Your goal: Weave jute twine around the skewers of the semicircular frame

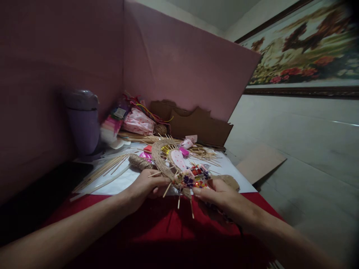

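A round craft piece, a twine-wrapped ring [157, 152] with thin wooden sticks poking out, tilts up above the table's front. My left hand [144, 188] is closed on its lower left edge, thumb on top. Floral fabric [188, 180] with purple and red flowers lies across the ring's lower right, and my right hand [217, 192] pinches it between thumb and fingers. Within the ring shows a pink spotted fabric piece [178, 160]. Just behind my left hand lies a bundle of twine [140, 162]. The fingers under the ring are partly hidden.
Loose wooden sticks [105, 168] lie on the white sheet [112, 185] over a red cloth [157, 224]. A purple bin [84, 127] stands at left. Behind are a spotted fabric bundle [138, 122], a twine ball [160, 129] and torn cardboard [193, 125] against pink panels.
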The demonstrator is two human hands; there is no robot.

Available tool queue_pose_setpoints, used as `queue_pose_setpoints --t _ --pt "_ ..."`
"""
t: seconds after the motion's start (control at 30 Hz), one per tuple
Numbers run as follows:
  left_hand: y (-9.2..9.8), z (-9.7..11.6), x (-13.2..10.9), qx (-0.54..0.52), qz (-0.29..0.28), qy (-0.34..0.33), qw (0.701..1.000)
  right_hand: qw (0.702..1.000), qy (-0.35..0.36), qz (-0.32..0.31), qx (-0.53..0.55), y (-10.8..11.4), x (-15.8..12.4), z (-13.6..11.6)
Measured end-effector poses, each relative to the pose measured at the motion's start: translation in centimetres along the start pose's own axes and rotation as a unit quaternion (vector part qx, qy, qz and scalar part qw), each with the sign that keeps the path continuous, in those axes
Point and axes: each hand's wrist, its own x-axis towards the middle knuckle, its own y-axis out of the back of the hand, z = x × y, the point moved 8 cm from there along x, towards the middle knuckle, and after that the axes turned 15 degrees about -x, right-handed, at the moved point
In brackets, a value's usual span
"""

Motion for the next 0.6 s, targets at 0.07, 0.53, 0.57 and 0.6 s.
queue_pose_setpoints --t 0.07,0.53,0.57,0.6 --pt "-0.05 0.00 0.05 -0.001 -0.002 0.001 1.000 1.000 0.000 0.004 -0.007 -0.01 0.19 0.12" --pt "0.34 -0.25 0.20 -0.002 0.011 0.004 1.000 1.000 0.007 -0.006 -0.006 -0.49 0.32 0.80" --pt "0.32 -0.24 0.18 -0.003 0.012 0.004 1.000 1.000 0.005 -0.010 -0.003 -0.55 0.31 0.83" --pt "0.29 -0.21 0.16 -0.004 0.011 0.003 1.000 1.000 0.006 -0.014 0.000 -0.63 0.31 0.78"
